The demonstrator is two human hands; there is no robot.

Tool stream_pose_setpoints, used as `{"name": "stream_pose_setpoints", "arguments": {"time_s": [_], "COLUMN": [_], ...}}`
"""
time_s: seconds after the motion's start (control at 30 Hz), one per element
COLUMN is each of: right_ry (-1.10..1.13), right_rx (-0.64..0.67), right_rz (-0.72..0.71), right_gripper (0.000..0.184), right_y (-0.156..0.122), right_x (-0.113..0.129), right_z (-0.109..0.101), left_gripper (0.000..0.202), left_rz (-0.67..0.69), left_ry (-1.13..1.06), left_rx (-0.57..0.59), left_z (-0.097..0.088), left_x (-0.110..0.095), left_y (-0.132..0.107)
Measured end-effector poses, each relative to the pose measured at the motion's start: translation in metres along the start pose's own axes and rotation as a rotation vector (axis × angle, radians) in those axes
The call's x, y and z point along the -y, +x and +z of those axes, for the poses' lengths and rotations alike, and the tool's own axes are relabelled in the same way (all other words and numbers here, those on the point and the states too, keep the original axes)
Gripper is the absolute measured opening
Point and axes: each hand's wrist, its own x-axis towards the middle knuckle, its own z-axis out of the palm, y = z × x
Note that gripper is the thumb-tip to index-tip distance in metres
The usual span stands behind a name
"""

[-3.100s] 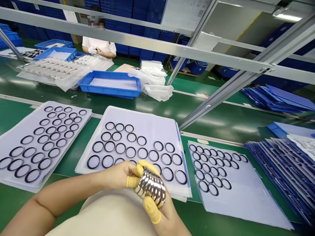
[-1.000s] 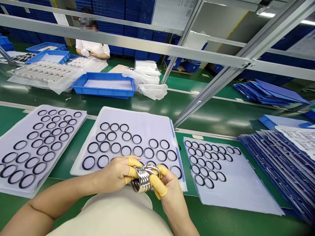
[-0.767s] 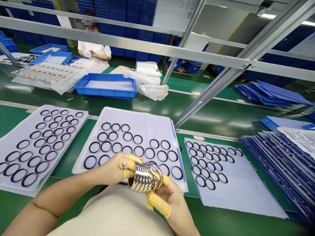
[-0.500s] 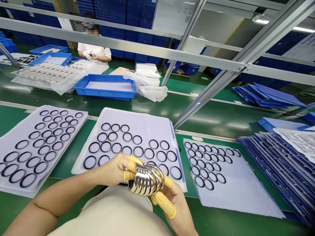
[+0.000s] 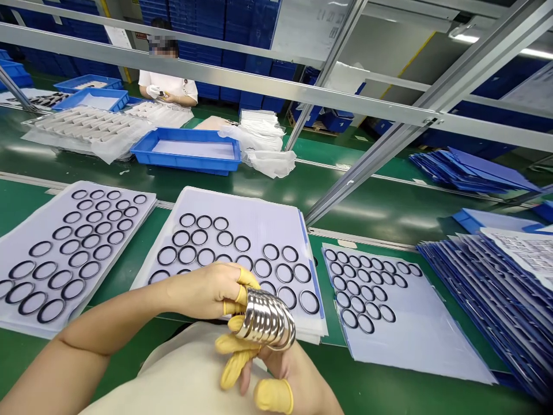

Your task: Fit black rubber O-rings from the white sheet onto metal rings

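Note:
A row of shiny metal rings (image 5: 268, 323), pressed side by side, is held between my two hands in front of my body. My left hand (image 5: 211, 291) reaches in from the left, its yellow-cotted fingertips closed on the left end of the row; part of its grip is hidden. Below and to the right, my right hand (image 5: 280, 369) bears the rings at its upper fingers. One cotted finger shows at the row's left end, seemingly passed through it. The other right fingers and the thumb are spread away from the rings.
Dark-rimmed rings lie on white sheets at left (image 5: 64, 207), centre (image 5: 259, 213) and right (image 5: 415, 323). Blue-edged sheets (image 5: 484, 300) are stacked far right. A blue tray (image 5: 185, 164) stands beyond. A metal frame post (image 5: 367, 150) slants across; a co-worker (image 5: 170, 86) is behind it.
My right fingers have opened out and turned to point left, with the thumb dropping lower. The row of rings has shifted slightly right and tilted. My left hand moved a little right with it.

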Motion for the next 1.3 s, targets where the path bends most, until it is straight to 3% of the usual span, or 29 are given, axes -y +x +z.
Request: {"name": "stream_pose_setpoints", "arguments": {"time_s": [0.13, 0.23, 0.3, 0.37, 0.53, 0.8, 0.97, 1.3], "right_ry": [-0.116, -0.329, -0.456, -0.553, -0.718, -0.618, -0.551, -0.568], "right_rx": [0.006, -0.052, -0.028, 0.022, 0.035, -0.022, -0.068, -0.151], "right_rz": [-0.02, 0.015, 0.015, -0.011, -0.12, -0.15, -0.148, -0.079], "right_gripper": [0.06, 0.057, 0.059, 0.071, 0.093, 0.091, 0.079, 0.082], "right_y": [-0.003, 0.0, 0.004, 0.009, 0.015, 0.013, 0.013, 0.016], "right_x": [0.001, 0.009, 0.015, 0.018, 0.021, 0.02, 0.02, 0.028], "right_z": [-0.001, 0.0, 0.0, -0.002, -0.007, -0.007, -0.005, -0.002], "left_gripper": [0.015, 0.011, 0.003, 0.014, 0.028, 0.034, 0.049, 0.042], "left_rz": [-0.07, -0.174, -0.203, -0.217, -0.273, -0.283, -0.316, -0.302], "left_ry": [0.047, -0.242, -0.471, -0.655, -0.882, -1.046, -1.116, -1.106], "left_rx": [0.35, 0.571, 0.657, 0.702, 0.7, 0.643, 0.611, 0.59], "left_z": [-0.026, -0.038, -0.037, -0.03, -0.011, 0.002, 0.01, 0.016], "left_x": [0.001, 0.006, 0.009, 0.011, 0.012, 0.017, 0.022, 0.026], "left_y": [-0.003, -0.005, -0.006, -0.005, -0.007, -0.017, -0.021, -0.021]}}
